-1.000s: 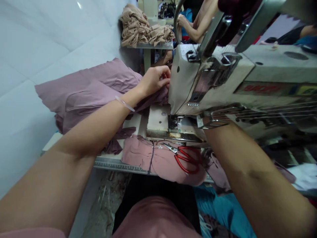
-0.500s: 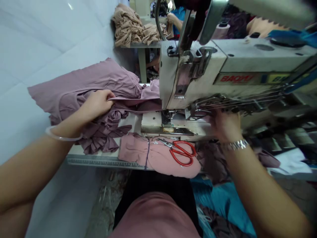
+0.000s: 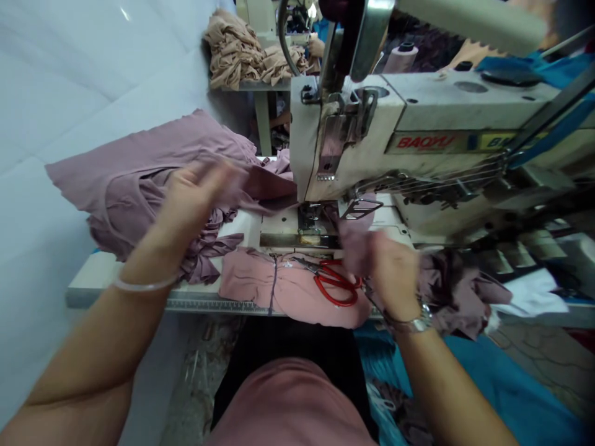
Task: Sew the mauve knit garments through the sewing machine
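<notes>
My left hand, smeared by motion, is closed on a strip of mauve fabric left of the sewing machine's needle area. That strip runs under the machine head. In front and to the right of the presser foot, my right hand grips a bunched part of mauve fabric; its fingertips are blurred. Red-handled scissors lie just left of that hand on a pink cloth bundle tied with a dark cord.
A heap of mauve garments lies at the left against the tiled wall. More dark mauve cloth and a white cloth lie at the right. Behind, a beige cloth pile sits at another station, where a co-worker's hand shows.
My right hand has come out from under the machine arm toward me and left, bringing fabric. My left hand has moved right, toward the machine, with its cloth. The view has shifted slightly.
</notes>
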A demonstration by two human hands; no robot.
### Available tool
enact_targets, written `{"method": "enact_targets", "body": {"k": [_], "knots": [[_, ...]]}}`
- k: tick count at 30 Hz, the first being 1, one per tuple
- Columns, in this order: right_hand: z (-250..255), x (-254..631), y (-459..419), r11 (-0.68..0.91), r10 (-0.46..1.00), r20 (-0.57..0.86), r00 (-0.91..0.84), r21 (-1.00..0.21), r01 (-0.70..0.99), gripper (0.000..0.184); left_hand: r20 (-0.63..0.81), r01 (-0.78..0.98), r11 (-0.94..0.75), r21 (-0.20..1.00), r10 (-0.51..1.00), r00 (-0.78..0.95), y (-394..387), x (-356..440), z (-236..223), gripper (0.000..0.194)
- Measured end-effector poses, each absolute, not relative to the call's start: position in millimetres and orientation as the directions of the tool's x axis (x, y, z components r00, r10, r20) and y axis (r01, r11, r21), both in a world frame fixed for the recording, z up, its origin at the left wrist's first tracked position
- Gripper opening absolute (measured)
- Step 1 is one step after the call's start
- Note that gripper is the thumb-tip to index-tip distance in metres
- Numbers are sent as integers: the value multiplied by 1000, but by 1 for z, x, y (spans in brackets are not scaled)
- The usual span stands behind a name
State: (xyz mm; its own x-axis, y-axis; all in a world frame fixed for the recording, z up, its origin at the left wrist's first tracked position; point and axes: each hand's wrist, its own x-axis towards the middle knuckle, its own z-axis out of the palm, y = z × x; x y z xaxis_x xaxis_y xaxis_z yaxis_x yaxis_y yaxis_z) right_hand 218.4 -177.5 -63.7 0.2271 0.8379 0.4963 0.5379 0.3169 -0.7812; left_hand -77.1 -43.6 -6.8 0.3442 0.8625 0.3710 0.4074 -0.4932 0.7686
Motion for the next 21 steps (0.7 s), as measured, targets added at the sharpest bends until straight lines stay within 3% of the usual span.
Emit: {"method": "enact_targets", "body": {"k": [2,3,5,8,12,17,21], "knots": [[-66,208,-173,448,850,503,-156,-534,717,43,340,353,-795,494,550,763,-61,-51,-26,49],[-67,209,-171,509,823,468,-322,-353,785,45,344,325,-889,322,430,835,-69,-41,-37,49],[-68,218,-167,539,782,361,-509,18,842,52,346,338,-941,25,325,880,-82,-29,-56,43],[-67,235,-166,500,772,282,-569,283,819,57,395,422,-883,-205,320,861,-92,-28,-67,37],[-68,240,-166,528,722,267,-638,382,758,57,413,433,-871,-235,313,855,-101,-28,-64,29],[-69,242,-160,532,713,256,-652,408,742,56,331,552,-807,-208,473,816,-112,-23,-61,40],[-70,237,-158,553,649,341,-680,403,729,48,340,560,-804,-201,479,809,-119,-16,-59,37]]}}
